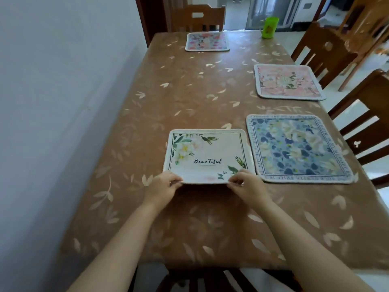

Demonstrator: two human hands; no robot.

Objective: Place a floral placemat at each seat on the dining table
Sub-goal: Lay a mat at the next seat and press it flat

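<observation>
Head view: the left hand (163,186) pinches the near-left corner of the white placemat (207,154), and the right hand (246,185) pinches its near-right corner. The mat lies on the brown bench (189,91). A blue placemat (299,148) sits just to its right, a pink placemat (288,82) farther along the right edge, and a far placemat (207,41) at the far end, left of a green cup (270,27).

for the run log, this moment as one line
stage: laying white placemat | left hand: pinches its near edge | right hand: pinches its near edge | laid: blue placemat, pink placemat, far placemat
</observation>
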